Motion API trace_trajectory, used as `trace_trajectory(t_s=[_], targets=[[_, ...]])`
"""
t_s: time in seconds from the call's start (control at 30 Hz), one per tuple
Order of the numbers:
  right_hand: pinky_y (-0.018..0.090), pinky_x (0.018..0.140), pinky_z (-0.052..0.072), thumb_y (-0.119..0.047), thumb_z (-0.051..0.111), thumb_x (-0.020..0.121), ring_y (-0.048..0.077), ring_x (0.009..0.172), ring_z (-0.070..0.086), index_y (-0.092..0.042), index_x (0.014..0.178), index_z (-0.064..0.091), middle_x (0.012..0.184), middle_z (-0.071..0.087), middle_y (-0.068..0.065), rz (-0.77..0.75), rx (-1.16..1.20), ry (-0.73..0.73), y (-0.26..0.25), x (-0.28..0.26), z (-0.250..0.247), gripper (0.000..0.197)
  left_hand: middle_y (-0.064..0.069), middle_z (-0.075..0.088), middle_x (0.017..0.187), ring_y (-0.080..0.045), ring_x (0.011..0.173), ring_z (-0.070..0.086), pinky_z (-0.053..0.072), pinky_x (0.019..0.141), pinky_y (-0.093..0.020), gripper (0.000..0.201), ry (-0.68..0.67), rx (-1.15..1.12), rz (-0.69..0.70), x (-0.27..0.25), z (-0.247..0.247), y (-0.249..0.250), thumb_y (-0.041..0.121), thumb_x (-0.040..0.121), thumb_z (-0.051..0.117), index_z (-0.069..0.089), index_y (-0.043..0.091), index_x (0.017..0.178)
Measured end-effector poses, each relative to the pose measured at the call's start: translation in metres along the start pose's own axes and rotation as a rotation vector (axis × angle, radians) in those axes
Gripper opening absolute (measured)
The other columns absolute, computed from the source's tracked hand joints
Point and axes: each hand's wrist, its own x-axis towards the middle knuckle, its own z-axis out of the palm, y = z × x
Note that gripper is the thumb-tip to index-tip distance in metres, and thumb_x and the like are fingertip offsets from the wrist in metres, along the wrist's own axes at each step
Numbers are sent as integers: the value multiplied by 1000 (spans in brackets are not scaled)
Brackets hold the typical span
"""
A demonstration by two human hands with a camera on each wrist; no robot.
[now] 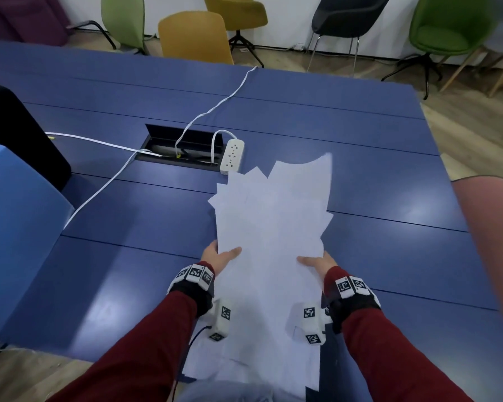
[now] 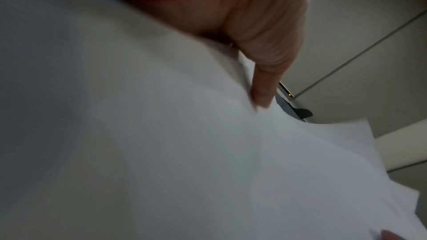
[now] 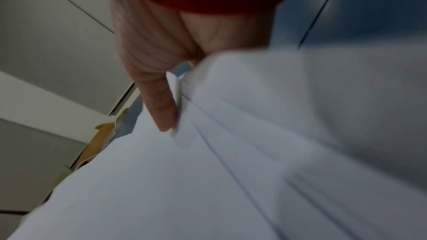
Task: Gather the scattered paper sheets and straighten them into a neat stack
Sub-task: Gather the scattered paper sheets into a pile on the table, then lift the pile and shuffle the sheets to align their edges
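In the lower middle of the head view, both hands hold a loose bundle of white paper sheets [image 1: 273,242] above the blue table [image 1: 375,158]. The left hand [image 1: 219,258] grips the bundle's left edge, thumb laid across the top sheet and the other fingers hidden beneath. The right hand [image 1: 317,264] grips the right edge the same way, thumb on top. The sheets are not squared: corners fan out in jagged points along the upper left and right of the bundle, and the near end hangs down toward the bottom of the frame, past the table's front edge.

In the left wrist view the thumb [image 2: 265,72] presses on the paper at centre frame, with the sheets filling the lower left. In the right wrist view the thumb [image 3: 159,98] lies against the stacked edges of several sheets, which are blurred toward the right.

Just above the bundle in the head view a white power strip [image 1: 232,156] lies beside an open cable hatch [image 1: 183,147], with white cables [image 1: 99,195] running to the left and to the upper middle. Chairs stand along the top of the frame: a mustard chair [image 1: 196,37], a black chair [image 1: 343,18] and a green chair [image 1: 447,27]
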Motion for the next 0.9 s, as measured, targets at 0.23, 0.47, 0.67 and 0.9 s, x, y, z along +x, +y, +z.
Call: trace_trajectory(t_s=[0.23, 0.47, 0.67, 0.9], targets=[[27, 62, 45, -22, 64, 87, 17, 82, 63, -10, 120, 57, 103, 67, 6, 67, -73, -104, -4, -24, -5, 36, -12, 67, 111, -27, 101, 63, 48, 88, -35, 34, -74, -82, 4, -6, -13, 10, 18, 79, 72, 63, 5, 108], [34, 93, 31, -29, 75, 75, 15, 105, 50, -17, 123, 47, 121, 54, -7, -29, -41, -83, -18, -38, -22, 57, -17, 66, 114, -28, 98, 63, 53, 83, -35, 40, -245, -41, 80, -5, -32, 41, -4, 77, 67, 62, 0, 116], [37, 90, 47, -12, 72, 80, 26, 95, 60, 5, 121, 59, 119, 64, 20, -70, -163, 127, -34, -24, -12, 47, -10, 66, 116, -24, 97, 64, 50, 86, -34, 43, -146, 13, 116, -15, -14, 62, 8, 77, 73, 61, 1, 118], [34, 86, 48, -15, 76, 76, 21, 98, 60, -2, 121, 59, 118, 64, 15, -467, 3, 213, -107, -55, -28, 50, -15, 68, 106, -11, 73, 67, 54, 74, -29, 24, -55, -225, 380, -46, -15, 136, 3, 82, 67, 64, 2, 106]])
